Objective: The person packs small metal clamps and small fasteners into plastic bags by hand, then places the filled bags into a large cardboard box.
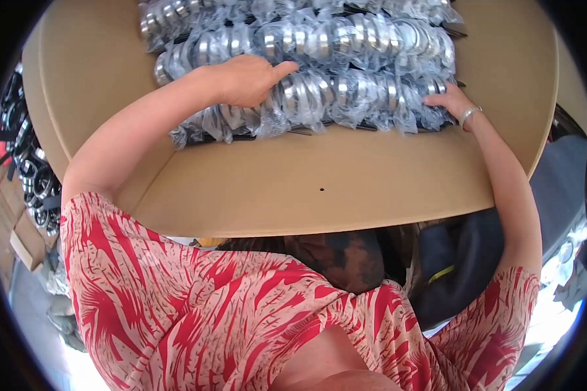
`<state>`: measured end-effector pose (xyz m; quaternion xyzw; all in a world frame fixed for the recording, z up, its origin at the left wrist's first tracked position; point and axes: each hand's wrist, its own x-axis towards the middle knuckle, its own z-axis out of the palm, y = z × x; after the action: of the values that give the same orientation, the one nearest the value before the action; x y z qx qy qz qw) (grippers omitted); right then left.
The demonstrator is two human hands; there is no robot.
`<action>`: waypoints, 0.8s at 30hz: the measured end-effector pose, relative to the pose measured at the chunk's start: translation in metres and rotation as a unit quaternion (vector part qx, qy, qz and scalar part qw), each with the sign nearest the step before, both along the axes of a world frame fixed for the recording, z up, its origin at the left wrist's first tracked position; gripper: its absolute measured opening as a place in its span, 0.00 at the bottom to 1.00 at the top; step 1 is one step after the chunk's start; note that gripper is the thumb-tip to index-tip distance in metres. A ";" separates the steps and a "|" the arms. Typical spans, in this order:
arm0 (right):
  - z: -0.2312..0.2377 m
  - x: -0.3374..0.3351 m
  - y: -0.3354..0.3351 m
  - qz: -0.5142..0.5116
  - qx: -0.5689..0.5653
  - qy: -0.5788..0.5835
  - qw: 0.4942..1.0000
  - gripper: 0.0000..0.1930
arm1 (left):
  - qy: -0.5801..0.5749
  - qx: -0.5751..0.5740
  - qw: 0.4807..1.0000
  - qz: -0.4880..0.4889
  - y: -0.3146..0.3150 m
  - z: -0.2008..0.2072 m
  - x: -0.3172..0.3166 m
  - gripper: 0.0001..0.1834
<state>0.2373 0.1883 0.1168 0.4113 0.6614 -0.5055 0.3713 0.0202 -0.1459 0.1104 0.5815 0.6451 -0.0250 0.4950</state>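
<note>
Rows of shiny silver round metal pieces, each wrapped in clear plastic, lie packed inside a large cardboard box. My left hand (pixel 249 79) rests on the left part of the nearest row (pixel 306 98). One digit stretches right across the plastic; the other fingers curl down and are partly hidden. At the right end of that row, my right hand (pixel 453 103) curls around a wrapped piece, thumb pointing left, with a bracelet (pixel 471 113) on the wrist. Dark thin edges show beneath the row. Another row (pixel 332 40) lies just beyond, and more wrapped pieces (pixel 176 12) lie farther back.
The box's near wall (pixel 319 202), with a small hole, stands between my body and the rows. Its side walls rise left and right. Outside on the left are black and silver ring-shaped parts (pixel 38 176). Dark material (pixel 460 260) lies below the box at right.
</note>
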 end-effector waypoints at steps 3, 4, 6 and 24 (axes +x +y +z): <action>-0.003 0.001 0.000 0.002 0.009 0.004 1.000 0.27 | -0.009 -0.042 0.999 -0.017 0.014 0.008 0.004 0.47; -0.002 -0.002 -0.001 -0.004 0.005 -0.003 1.000 0.29 | 0.000 -0.066 0.997 -0.031 0.019 0.007 0.006 0.47; 0.000 -0.004 -0.005 -0.003 0.008 -0.006 1.000 0.29 | 0.013 -0.081 0.995 -0.059 0.028 0.006 0.012 0.49; 0.004 -0.009 -0.006 -0.007 0.037 -0.043 0.998 0.30 | 0.058 0.020 0.995 -0.074 0.074 0.018 0.023 0.32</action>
<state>0.2278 0.1823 0.1210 0.4508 0.6597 -0.4653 0.3809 0.0433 -0.0716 0.1289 0.6352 0.6282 -0.0824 0.4417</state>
